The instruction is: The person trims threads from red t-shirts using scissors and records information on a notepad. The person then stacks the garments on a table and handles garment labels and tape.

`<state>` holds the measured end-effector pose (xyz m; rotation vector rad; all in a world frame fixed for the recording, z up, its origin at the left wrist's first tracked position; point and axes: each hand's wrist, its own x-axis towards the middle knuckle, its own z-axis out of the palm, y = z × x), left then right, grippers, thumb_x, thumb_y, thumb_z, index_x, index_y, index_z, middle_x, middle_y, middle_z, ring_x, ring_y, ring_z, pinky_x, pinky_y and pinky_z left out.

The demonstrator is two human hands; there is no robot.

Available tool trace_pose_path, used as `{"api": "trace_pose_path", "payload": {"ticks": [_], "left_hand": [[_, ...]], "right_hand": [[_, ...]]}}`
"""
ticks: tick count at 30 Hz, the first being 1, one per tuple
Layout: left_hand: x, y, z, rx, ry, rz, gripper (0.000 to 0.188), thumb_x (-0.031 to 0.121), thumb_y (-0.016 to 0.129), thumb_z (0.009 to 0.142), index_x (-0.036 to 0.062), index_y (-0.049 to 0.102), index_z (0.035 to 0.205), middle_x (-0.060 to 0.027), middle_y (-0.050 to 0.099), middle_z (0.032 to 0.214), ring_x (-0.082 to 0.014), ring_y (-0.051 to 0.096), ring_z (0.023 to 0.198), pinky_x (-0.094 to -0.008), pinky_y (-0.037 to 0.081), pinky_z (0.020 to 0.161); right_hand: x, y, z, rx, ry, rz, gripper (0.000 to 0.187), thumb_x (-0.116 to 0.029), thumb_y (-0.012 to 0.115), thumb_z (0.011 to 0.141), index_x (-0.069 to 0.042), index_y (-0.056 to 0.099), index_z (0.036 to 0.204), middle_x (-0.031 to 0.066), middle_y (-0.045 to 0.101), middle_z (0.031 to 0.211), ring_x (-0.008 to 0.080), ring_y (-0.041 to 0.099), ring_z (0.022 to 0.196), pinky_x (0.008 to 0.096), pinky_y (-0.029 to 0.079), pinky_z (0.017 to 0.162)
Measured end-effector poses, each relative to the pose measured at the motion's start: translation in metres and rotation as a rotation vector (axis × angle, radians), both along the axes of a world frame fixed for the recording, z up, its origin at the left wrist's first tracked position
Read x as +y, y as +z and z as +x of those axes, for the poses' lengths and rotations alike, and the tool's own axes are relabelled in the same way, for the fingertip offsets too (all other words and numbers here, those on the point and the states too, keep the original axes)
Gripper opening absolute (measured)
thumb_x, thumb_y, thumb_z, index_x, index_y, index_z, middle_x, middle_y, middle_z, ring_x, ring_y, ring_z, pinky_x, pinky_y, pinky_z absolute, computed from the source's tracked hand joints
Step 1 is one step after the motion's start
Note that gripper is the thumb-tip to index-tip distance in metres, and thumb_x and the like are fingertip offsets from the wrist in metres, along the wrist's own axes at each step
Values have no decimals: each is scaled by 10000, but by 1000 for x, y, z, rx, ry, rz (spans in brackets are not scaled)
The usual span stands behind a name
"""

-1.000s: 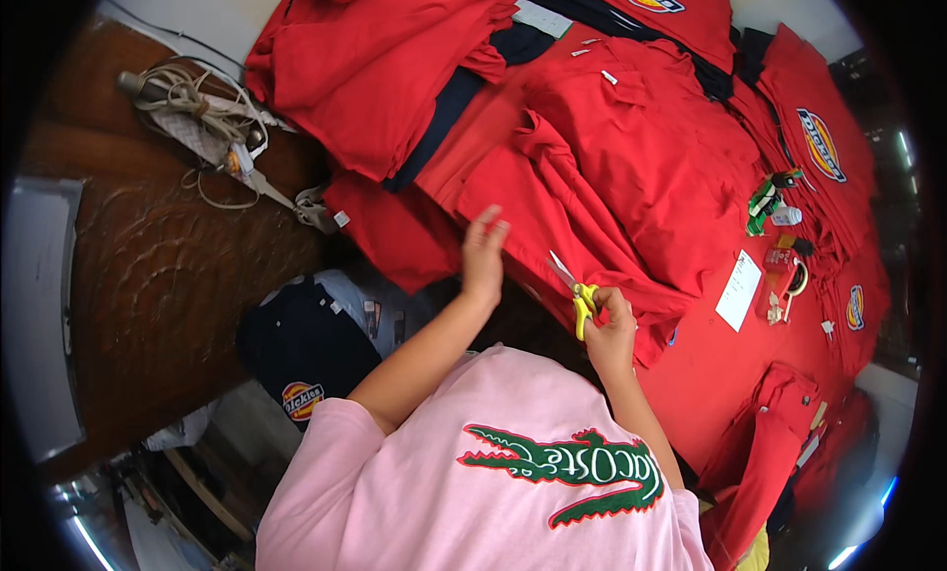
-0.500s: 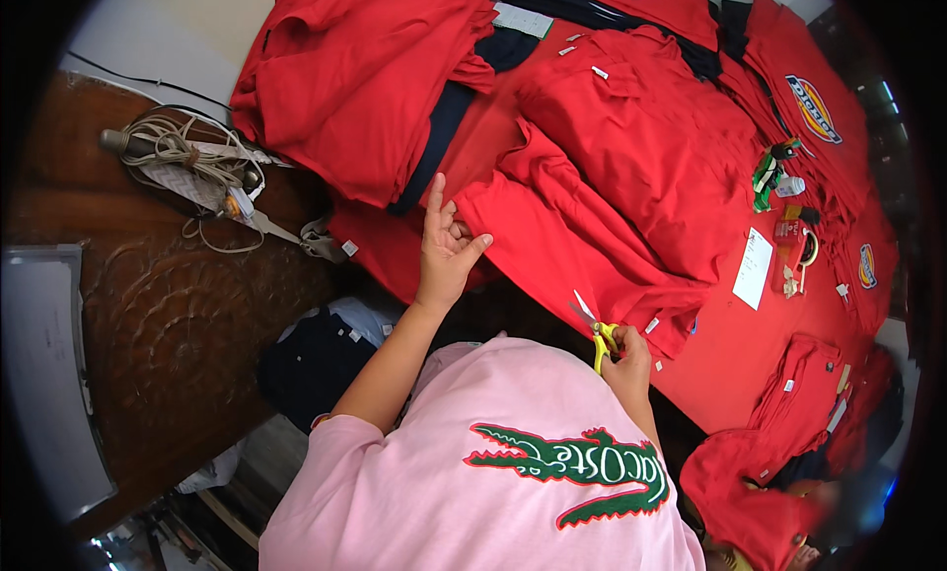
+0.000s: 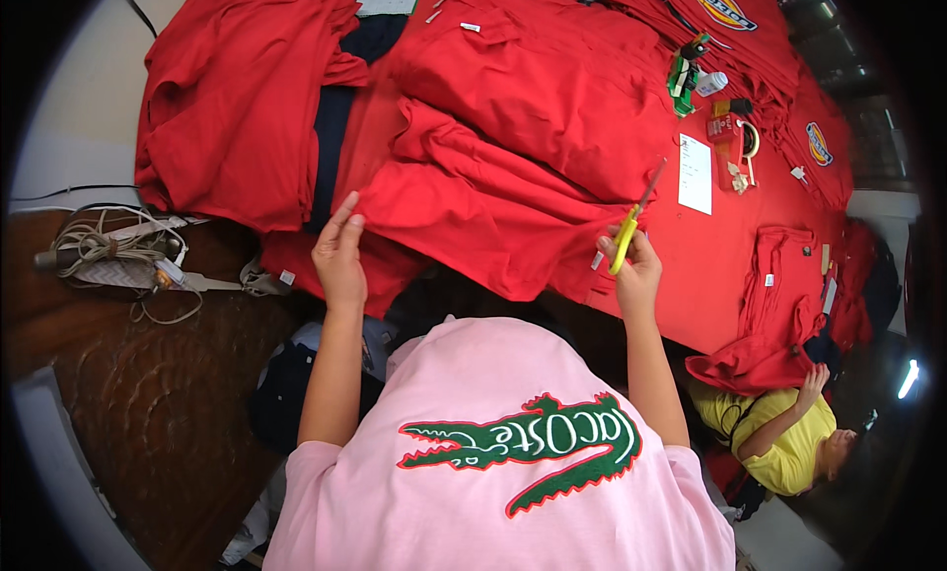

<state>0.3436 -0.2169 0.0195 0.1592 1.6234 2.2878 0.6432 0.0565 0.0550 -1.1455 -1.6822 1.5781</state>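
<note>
A red garment (image 3: 473,216) lies rumpled along the near edge of the worktable. My left hand (image 3: 340,260) is at its left corner, the thumb and fingertips closed on the cloth's edge. My right hand (image 3: 639,265) grips yellow-handled scissors (image 3: 625,240) at the garment's right end; their blades point up and away to the right. A small white tag (image 3: 597,259) shows beside the right fingers. Whether those fingers also hold some cloth, I cannot tell. Just beyond lies a larger heap of red shirts (image 3: 533,88).
Red garments (image 3: 247,107) are piled at the left, with dark cloth below. A paper sheet (image 3: 694,174), tape roll (image 3: 750,140) and green tool (image 3: 683,78) lie to the right. Coiled cable (image 3: 104,246) rests on carved wood. A person in yellow (image 3: 779,433) works at the lower right.
My left hand, open beside the cloth before, now pinches its edge. The scissors have turned from pointing left to pointing right, blades closer together. The view has shifted, showing more of the co-worker.
</note>
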Motion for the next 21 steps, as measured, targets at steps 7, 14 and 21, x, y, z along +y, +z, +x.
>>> {"api": "trace_pose_path", "payload": {"ticks": [7,14,21], "left_hand": [[25,37,30,67,-294,136,896,-166,702,882,74,315,1653,-132,606,1428,-139,642,1158,-296,533,1038],[34,49,40,64,-396,169,996,-170,705,888,126,194,1690,-171,576,1477,-156,664,1132,-323,541,1056],[37,49,43,72,-416,190,940,-194,677,895,101,243,1675,-180,579,1471,-147,681,1110,-303,565,1011]], "right_hand": [[-43,-61,39,-356,123,461,503,-122,921,764,-18,612,1147,118,664,1092,267,638,1041,385,522,867],[-60,-78,38,-513,221,770,483,34,786,664,-34,613,1110,171,635,1145,401,587,1133,497,437,996],[-52,-70,45,-408,88,582,282,-28,864,762,-3,645,937,117,646,910,277,598,857,404,481,761]]}}
